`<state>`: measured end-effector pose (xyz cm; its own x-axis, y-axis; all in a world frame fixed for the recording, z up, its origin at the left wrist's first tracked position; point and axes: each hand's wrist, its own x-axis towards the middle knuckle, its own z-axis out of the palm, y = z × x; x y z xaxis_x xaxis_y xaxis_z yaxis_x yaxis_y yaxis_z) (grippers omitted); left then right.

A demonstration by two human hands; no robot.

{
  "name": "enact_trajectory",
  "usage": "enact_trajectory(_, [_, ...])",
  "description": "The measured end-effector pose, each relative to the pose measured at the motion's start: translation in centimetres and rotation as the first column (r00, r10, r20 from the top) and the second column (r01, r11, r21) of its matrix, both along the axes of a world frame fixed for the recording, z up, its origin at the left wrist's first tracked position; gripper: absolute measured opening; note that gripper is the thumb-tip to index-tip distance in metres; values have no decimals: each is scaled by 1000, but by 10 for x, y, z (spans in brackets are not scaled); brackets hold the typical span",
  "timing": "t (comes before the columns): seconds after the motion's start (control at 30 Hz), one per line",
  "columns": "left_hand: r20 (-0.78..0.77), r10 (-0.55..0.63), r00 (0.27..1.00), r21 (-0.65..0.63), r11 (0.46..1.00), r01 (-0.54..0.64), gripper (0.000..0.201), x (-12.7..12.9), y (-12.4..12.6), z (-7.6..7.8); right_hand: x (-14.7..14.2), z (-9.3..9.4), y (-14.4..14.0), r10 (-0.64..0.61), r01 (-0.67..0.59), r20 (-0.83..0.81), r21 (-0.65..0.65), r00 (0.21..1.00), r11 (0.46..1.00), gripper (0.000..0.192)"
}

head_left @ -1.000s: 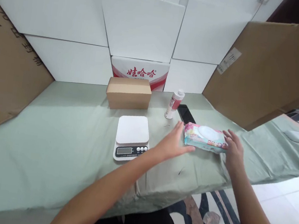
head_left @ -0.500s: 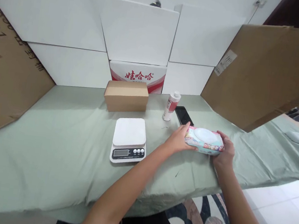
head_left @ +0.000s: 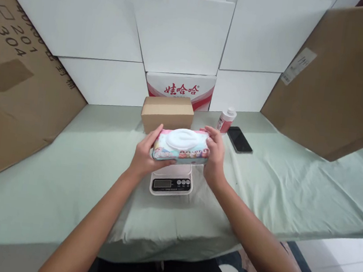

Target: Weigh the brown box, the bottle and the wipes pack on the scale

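Wipes pack (head_left: 181, 146) up between both hands, right over the scale!

The left hand (head_left: 143, 155) clasped the pack's left end, fingers under it and thumb on top, while the right hand (head_left: 214, 157) clamped the other end, fingers curled over the far edge. The pack sat level, white lid upward, directly above the kitchen scale (head_left: 171, 182), whose display peeked out just below the knuckles; whether pack and platform touched could not be told. Just beyond the fingertips stood a brown cardboard box (head_left: 167, 113). Off past the right hand, a small white bottle (head_left: 226, 120) and a dark phone (head_left: 239, 139) lay on the green cloth (head_left: 64, 170).
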<state>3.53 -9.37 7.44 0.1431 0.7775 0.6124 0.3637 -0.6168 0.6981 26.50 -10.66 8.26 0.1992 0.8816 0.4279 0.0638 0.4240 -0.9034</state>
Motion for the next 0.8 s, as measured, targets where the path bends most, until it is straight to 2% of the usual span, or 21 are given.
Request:
enact_trajectory(0.07, [32,19,999,-34,999,-18,120,-12,6,-14,-14,-6,6,35,-36,-28,-24,999,999,50])
enact_trajectory(0.17, [45,11,999,-76,997,-7,120,-18,11,-31,-19,-13,8,53,-55,-81,-30,995,998,50])
enact_trajectory(0.3, [65,-12,998,-140,990,21,122,-20,15,-42,-18,-20,7,57,-58,-44,-39,997,998,52])
enact_trajectory(0.47, [73,-21,997,-152,988,31,124,-27,16,-48,-22,-30,8,87,-89,-53,-38,995,995,58])
enact_trajectory(0.57, [119,-109,987,-179,975,130,132,-36,18,-48,-19,-36,13,113,-113,9,-41,994,993,63])
enact_trajectory(0.67, [214,-180,960,-192,956,222,138,-49,21,-44,-1,-35,22,68,-67,6,-43,998,997,65])
enact_trajectory(0.73, [249,-152,956,-183,962,201,141,-57,22,-40,15,-30,28,46,-46,17,-31,999,998,62])
enact_trajectory(0.8, [254,-123,959,-196,965,176,144,-61,23,-38,31,-22,32,107,-104,90,-35,990,994,59])
